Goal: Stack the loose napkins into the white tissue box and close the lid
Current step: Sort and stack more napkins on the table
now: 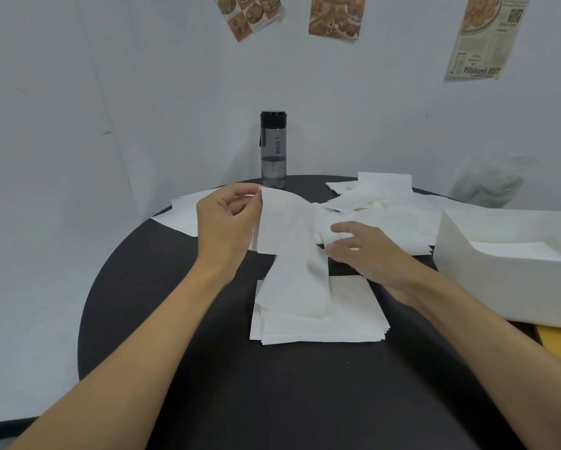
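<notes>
While the left hand (224, 222) holds one napkin (289, 228) up by its top corner, the bottom of the napkin hangs down onto the neat pile (321, 323) in the middle of the desk (191, 368). The thumb and the fingers (244, 189) pinch that corner. The right hand (370, 254) is just beside the napkin. Its fingers (344, 227) are spread out and almost straight, and they hold nothing.

I think the job now is to lay this napkin flat on the pile. The paper is thin and floppy, so it should come down slowly. The free hand can catch the hanging end and pull it straight. The edges should line up with the pile below, or the stack may not fit the box later. A soft pat will push out any folds.

The box (461, 264) sits at the right edge of the desk, open on top, with white sheets inside. I cannot see its lid. More loose napkins (386, 193) lie in a messy heap at the back, and a few lie on the left. A bottle (273, 147) stands by the wall behind them.
</notes>
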